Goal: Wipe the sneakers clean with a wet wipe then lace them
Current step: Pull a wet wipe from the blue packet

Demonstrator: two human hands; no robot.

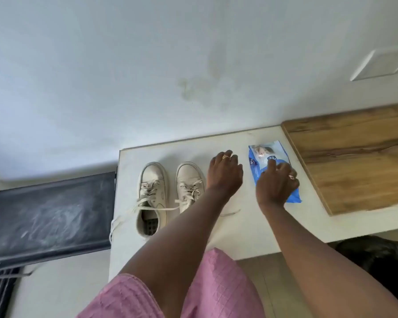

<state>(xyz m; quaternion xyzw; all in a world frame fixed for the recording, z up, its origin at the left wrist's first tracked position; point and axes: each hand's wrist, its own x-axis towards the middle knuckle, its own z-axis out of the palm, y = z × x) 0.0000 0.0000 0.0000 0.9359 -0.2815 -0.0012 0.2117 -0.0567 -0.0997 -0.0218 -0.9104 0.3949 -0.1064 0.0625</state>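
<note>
The thin blue wipes pack (260, 158) could slide on the smooth white table (251, 232), because the right grip (277, 187) only lies on top; I cannot tell if it pinches. The left grip (225, 173) hangs loose, holding nothing. The soft cream sneakers (151, 191) sit just left, with floppy flat laces (145, 200)

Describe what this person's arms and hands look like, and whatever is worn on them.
Both forearms are bare, with no sleeve, watch or bracelet in view. The left hand wears a gold-coloured ring; the right hand also wears a ring, its detail too small to tell. A pink garment with a faint grid pattern shows below.
</note>
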